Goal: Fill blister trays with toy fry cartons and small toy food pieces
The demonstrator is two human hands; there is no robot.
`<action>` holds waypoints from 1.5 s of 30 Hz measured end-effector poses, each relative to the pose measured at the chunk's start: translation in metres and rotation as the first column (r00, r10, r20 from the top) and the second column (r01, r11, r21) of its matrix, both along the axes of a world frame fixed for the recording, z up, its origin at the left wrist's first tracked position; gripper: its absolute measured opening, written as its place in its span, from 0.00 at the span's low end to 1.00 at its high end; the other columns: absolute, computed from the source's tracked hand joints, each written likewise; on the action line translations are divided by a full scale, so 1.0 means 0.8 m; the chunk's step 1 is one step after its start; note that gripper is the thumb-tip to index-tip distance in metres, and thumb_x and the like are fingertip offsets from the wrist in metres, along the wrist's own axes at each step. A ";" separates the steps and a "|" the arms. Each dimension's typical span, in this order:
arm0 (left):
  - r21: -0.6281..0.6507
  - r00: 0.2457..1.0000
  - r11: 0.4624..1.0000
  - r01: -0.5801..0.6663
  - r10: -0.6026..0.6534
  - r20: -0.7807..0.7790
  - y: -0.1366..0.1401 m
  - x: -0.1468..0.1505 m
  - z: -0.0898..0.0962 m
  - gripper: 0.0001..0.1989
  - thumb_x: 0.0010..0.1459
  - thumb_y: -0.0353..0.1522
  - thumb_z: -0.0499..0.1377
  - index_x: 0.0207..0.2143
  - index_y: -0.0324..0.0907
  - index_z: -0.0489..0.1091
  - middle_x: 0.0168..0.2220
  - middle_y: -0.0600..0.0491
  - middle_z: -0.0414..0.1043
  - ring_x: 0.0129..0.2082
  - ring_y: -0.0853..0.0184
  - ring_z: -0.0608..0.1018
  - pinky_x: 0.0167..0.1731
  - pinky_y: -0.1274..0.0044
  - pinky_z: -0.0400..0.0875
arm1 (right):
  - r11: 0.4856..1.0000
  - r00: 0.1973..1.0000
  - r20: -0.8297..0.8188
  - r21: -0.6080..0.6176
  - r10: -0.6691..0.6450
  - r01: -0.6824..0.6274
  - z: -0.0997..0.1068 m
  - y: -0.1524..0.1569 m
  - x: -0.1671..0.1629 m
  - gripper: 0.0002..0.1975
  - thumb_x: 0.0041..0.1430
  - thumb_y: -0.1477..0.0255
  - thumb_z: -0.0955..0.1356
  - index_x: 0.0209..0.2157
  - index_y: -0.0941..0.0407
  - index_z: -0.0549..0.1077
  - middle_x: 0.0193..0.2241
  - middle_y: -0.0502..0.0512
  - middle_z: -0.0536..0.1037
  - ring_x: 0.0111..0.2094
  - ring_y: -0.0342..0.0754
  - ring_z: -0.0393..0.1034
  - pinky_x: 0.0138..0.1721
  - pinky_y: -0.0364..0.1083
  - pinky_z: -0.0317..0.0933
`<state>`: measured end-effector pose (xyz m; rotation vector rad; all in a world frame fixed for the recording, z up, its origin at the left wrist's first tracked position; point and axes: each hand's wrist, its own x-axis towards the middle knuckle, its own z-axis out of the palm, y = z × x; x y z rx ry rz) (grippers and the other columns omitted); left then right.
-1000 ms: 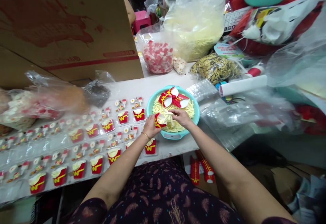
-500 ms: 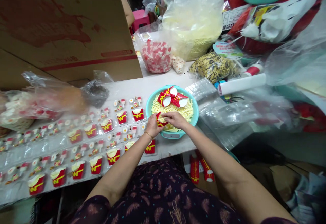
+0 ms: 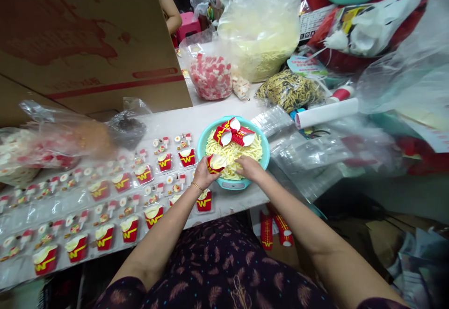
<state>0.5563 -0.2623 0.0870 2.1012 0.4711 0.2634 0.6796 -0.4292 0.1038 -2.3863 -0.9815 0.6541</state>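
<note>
My left hand (image 3: 203,174) is closed around a small red French fry box (image 3: 215,163) with a yellow letter, its pale opening tilted up. Below it stands a turquoise basin (image 3: 265,154) full of pale yellow miniature fries (image 3: 229,159). My right hand (image 3: 249,167) reaches over the near right part of the basin, fingers curled and their tips down among the fries. What those fingertips pinch is hidden. Several empty red fry boxes (image 3: 233,133) lie on top of the fries at the far side.
Clear blister packs (image 3: 129,228) with filled fry boxes and tiny food pieces cover the table's left. A large carton (image 3: 91,33) stands behind. Bags of red-and-white pieces (image 3: 210,77) and yellow strands (image 3: 259,42) sit at the back. Loose plastic (image 3: 308,154) lies right; a person's arm (image 3: 171,11) shows beyond.
My right hand has moved away from the fry box and down into the fries at right. My left hand keeps the box, now tilted with its opening showing. The view has shifted slightly.
</note>
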 end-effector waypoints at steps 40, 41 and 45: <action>-0.345 0.999 0.938 0.032 -0.029 0.014 -0.032 0.019 0.035 0.36 0.31 0.33 0.68 0.44 0.40 0.57 0.40 0.51 0.67 0.41 0.62 0.72 0.44 0.69 0.65 | 0.918 0.961 0.238 0.334 0.140 -0.216 0.044 0.035 0.011 0.12 0.54 0.77 0.63 0.39 0.56 0.73 0.35 0.56 0.73 0.36 0.45 0.67 0.38 0.43 0.60; -0.349 1.000 0.937 0.027 -0.028 0.001 -0.032 0.019 0.034 0.36 0.30 0.34 0.69 0.44 0.40 0.57 0.40 0.51 0.67 0.41 0.62 0.72 0.43 0.69 0.65 | 0.930 0.951 0.280 0.298 0.131 -0.215 0.043 0.034 0.008 0.12 0.55 0.76 0.63 0.39 0.56 0.74 0.34 0.56 0.73 0.35 0.45 0.67 0.37 0.43 0.60; -0.301 0.997 0.953 -0.019 -0.005 -0.080 -0.035 0.019 0.037 0.36 0.30 0.35 0.69 0.43 0.40 0.57 0.38 0.51 0.67 0.39 0.62 0.72 0.41 0.69 0.66 | 0.939 0.897 0.378 0.154 0.230 -0.306 0.044 0.034 0.001 0.11 0.56 0.77 0.61 0.37 0.57 0.74 0.32 0.57 0.73 0.35 0.46 0.65 0.34 0.43 0.57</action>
